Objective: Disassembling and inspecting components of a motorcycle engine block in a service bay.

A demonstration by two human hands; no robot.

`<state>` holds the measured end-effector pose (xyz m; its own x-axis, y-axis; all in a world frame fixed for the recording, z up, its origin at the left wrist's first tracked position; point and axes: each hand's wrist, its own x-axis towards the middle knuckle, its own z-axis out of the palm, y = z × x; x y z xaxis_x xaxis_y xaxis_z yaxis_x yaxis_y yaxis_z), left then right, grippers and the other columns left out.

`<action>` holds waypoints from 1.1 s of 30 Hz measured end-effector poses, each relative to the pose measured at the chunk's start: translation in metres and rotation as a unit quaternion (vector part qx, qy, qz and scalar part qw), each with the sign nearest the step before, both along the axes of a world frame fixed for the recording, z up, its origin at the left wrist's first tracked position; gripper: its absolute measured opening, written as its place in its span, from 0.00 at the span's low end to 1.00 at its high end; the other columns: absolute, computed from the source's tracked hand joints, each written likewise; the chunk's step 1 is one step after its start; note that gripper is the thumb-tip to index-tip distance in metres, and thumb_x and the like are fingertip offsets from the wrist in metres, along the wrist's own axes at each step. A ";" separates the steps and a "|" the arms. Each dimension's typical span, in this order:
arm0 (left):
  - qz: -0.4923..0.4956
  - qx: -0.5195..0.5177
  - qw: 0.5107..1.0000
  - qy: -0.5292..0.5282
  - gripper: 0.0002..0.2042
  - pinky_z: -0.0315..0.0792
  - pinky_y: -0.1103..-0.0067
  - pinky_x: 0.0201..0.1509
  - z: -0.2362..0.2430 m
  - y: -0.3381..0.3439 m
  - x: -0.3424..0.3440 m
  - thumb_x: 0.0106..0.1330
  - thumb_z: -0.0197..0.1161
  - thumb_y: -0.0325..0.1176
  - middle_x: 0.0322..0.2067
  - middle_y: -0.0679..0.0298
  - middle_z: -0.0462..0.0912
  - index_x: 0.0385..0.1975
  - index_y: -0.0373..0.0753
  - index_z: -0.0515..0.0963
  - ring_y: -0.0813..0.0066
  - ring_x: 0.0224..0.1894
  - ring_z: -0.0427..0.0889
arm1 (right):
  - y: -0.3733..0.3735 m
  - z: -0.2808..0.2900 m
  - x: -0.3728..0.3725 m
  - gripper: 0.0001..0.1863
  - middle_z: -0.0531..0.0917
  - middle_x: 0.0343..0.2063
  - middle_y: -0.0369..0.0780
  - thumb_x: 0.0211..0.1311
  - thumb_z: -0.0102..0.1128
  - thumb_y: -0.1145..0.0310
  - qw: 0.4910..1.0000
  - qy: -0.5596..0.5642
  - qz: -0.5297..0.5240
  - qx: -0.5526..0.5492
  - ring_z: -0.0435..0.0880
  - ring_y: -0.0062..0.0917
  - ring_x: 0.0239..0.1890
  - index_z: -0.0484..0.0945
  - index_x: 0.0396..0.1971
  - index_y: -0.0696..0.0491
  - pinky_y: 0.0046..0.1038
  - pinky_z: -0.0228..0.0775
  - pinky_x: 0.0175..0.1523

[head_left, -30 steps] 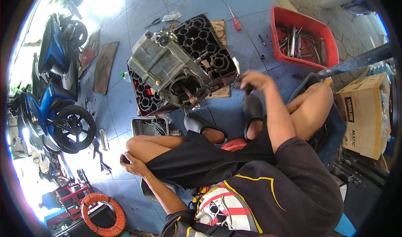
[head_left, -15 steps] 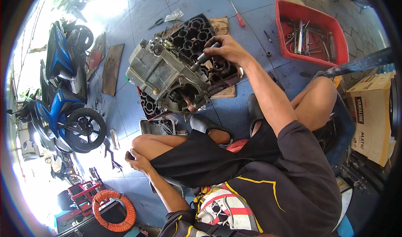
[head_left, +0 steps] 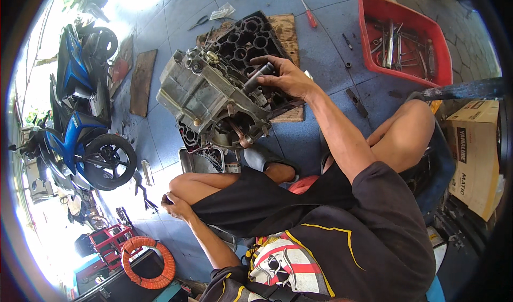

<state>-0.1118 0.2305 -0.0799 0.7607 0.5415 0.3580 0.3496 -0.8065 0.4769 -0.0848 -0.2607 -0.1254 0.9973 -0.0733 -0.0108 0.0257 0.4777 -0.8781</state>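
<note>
I'm watching a dark metal cylinder, prob. a socket or sim., that's slanting over the right part of the crate, its lower end sitting by the engine casing; can't tell from here if the two are touching. It's looking stiff, fairly dense for its size and not fragile, but prob. slick if oily, so I'm favouring a hold round mid-barrel, thumb opp. fingers. My R hand is doing abt that: its fingers are gripping the barrel, back of the hand facing up, R arm extending fwd and inward, nearly straight.

The casing's looking rigid and v. heavy, prob. a two-hand lift by the outer walls; it's covering the crate's left and middle, w/ a con rod poking out of the round opening at its near end. My L hand is lying just beside the L knee, fingers curling; can't tell if they're holding anything.

Further out, a metal tray is sitting by the crate's near-left corner, a wooden board is showing past its right edge, a red-handled screwdriver is lying beyond, and a red bin is holding hand tools, well apart.
</note>
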 end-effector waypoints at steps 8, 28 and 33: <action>-0.040 0.003 0.999 -0.014 0.21 0.71 0.66 0.52 0.006 -0.014 0.008 0.68 0.56 0.42 0.42 0.45 0.80 0.47 0.26 0.73 0.54 0.45 0.79 | 0.026 0.002 -0.008 0.17 0.85 0.33 0.38 0.55 0.72 0.68 0.992 0.023 -0.123 -0.016 0.82 0.17 0.35 0.79 0.42 0.59 0.21 0.76 0.41; 0.040 -0.183 0.969 -0.158 0.19 0.76 0.73 0.44 0.006 0.000 -0.003 0.68 0.59 0.40 0.39 0.50 0.81 0.46 0.27 0.74 0.64 0.40 0.81 | -0.130 -0.186 -0.063 0.31 0.83 0.41 0.54 0.52 0.61 0.44 0.657 0.471 -0.298 -0.507 0.81 0.53 0.45 0.80 0.41 0.59 0.47 0.72 0.51; -0.045 -0.194 0.978 -0.069 0.14 0.77 0.73 0.34 -0.043 0.061 -0.037 0.66 0.60 0.39 0.25 0.60 0.81 0.37 0.30 0.78 0.68 0.26 0.81 | -0.051 -0.259 -0.095 0.33 0.82 0.39 0.57 0.54 0.65 0.45 0.618 0.340 -0.025 -0.709 0.80 0.52 0.47 0.76 0.41 0.65 0.46 0.71 0.52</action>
<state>-0.1485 0.2917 -0.1225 0.7702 0.5905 0.2411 0.1972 -0.5799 0.7905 -0.1799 -0.3116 -0.3842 0.7940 -0.5200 -0.3149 -0.5954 -0.7697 -0.2302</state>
